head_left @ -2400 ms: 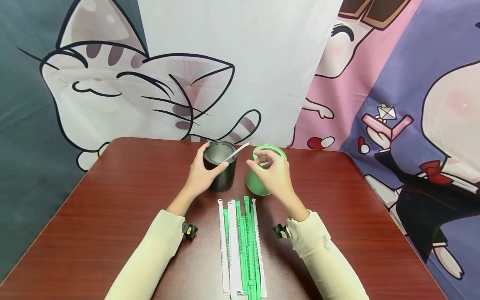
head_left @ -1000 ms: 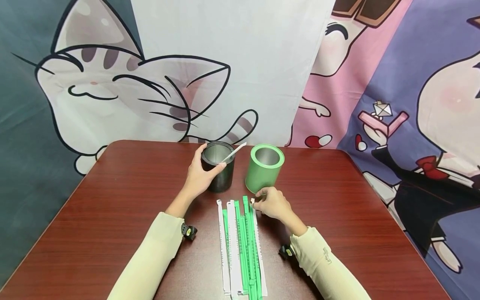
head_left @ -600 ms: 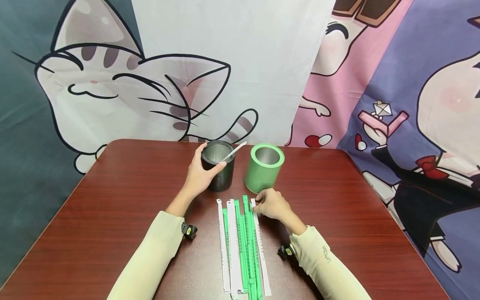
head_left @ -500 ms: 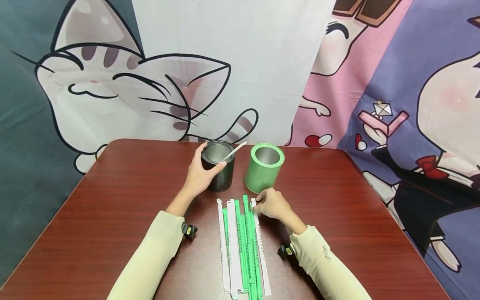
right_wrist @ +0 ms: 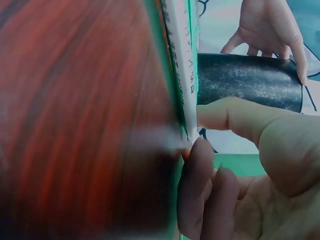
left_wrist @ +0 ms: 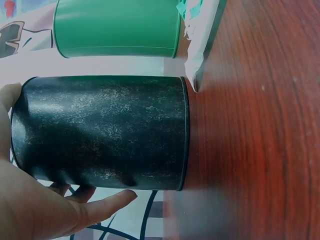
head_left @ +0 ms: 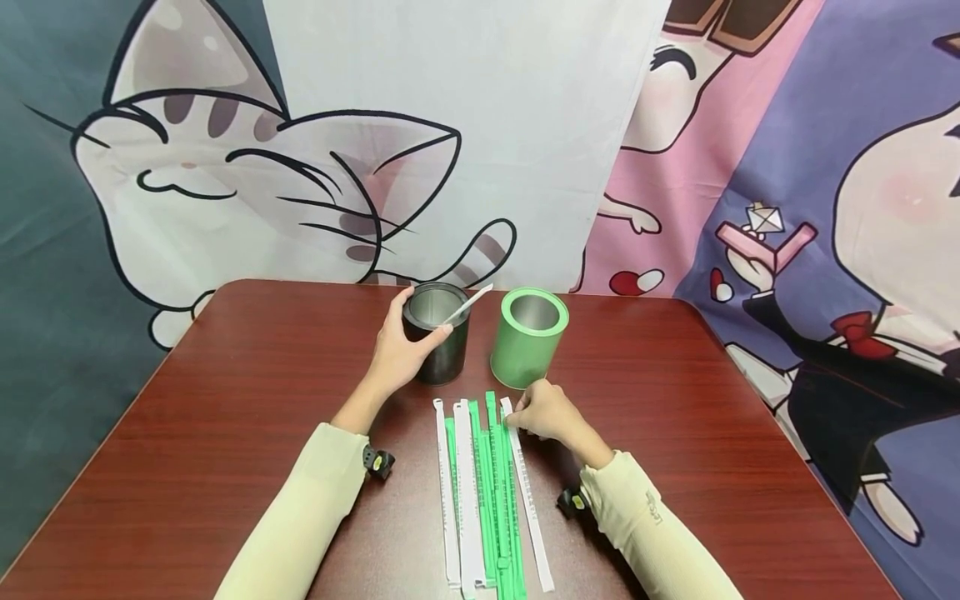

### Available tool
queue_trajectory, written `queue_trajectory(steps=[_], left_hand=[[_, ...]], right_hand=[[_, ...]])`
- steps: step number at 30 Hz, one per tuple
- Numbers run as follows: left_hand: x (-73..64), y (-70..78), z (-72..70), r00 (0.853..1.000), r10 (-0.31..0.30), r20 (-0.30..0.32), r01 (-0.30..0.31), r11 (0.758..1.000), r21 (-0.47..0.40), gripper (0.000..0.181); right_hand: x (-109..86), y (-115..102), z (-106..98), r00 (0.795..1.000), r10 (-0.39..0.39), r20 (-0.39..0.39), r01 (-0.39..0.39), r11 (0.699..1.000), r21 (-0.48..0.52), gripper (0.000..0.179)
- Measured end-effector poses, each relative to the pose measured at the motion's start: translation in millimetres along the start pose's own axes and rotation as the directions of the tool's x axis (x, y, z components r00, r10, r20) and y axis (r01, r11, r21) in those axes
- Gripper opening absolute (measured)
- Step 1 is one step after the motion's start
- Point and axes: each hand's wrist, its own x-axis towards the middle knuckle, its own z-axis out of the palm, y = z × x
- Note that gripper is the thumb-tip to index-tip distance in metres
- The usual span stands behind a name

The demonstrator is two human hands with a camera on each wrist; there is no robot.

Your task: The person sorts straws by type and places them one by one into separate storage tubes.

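My left hand (head_left: 396, 357) grips a black can (head_left: 446, 357) by its left side, thumb near the front rim. The can stands upright, and a white-wrapped straw (head_left: 471, 302) leans out of its mouth. Thumb and fingers of my right hand (head_left: 552, 411) pinch the top end of another white-wrapped straw (head_left: 531, 504), the rightmost in a row; the right wrist view shows that end by the fingertips (right_wrist: 202, 152). Just beyond this hand a green can (head_left: 522, 357) stands upright, its visible interior bare.
Several straws in green wrappers (head_left: 487, 500) and white wrappers (head_left: 467, 500) lie side by side, pointing toward the cans, on the reddish-brown table (head_left: 262, 417). A cloth printed with cartoon figures (head_left: 555, 125) hangs behind the table's far edge.
My right hand has come down from over the green can to the straws. The pinched straw's near end has swung right, away from the row. My left hand keeps its hold.
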Motion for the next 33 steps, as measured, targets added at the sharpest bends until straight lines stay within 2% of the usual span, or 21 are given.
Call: queue_trajectory(steps=[8,13,21,27,33], left_hand=[[-1.8,-2.8,1.7,1.0,-0.01,0.005,0.01,1.0,-0.004,0.086],[-1.6,-3.5,2.9,1.0,-0.004,0.004,0.004,1.0,0.001,0.086],[-1.4,-3.3,1.7,1.0,-0.006,-0.002,0.006,1.0,0.004,0.085],[-0.4,-1.7,1.5,1.0,0.003,0.001,-0.003,1.0,0.001,0.085],[0.4,-1.7,1.0,1.0,0.007,-0.003,-0.007,1.0,-0.002,0.084]], right_hand=[[-1.8,2,3,0.996,-0.029,0.079,0.026,0.999,0.042,0.038],[-4.0,4,-4,0.996,-0.051,0.079,0.044,0.995,0.084,0.028],[-16.0,-11,-34,0.992,-0.128,-0.013,0.128,0.974,0.187,0.01],[-26.9,-23,-58,0.981,-0.161,-0.109,0.185,0.948,0.258,0.008],[-34.6,-26,-74,0.966,-0.177,-0.189,0.231,0.918,0.321,0.012]])
